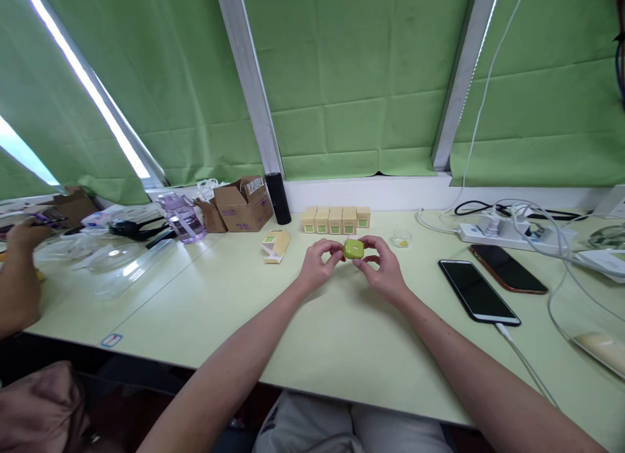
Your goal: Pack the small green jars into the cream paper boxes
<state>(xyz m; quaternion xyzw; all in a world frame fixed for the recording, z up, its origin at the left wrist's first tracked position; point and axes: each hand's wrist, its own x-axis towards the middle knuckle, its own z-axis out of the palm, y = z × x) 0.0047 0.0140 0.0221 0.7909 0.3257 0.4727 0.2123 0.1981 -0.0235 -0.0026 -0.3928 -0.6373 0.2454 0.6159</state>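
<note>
A small green square object (pixel 354 248) is held above the table between my two hands. My left hand (pixel 319 263) pinches its left edge with thumb and fingertips. On its other side my right hand (pixel 381 265) grips the edge between thumb and fingers. Just behind stands a row of several small tan boxes (pixel 335 221) with green-marked labels. An opened tan carton (pixel 277 246) lies to the left of my left hand. To the right is a small clear plastic piece (pixel 401 239) with something yellow in it.
Two phones (pixel 479 293) (pixel 508 269), cables and a power strip (pixel 512 238) lie right. A black cylinder (pixel 278 199), cardboard box (pixel 243 205) and purple bottle (pixel 181 217) stand left. Another person's arm (pixel 20 277) is at far left, near plastic packaging (pixel 134 269).
</note>
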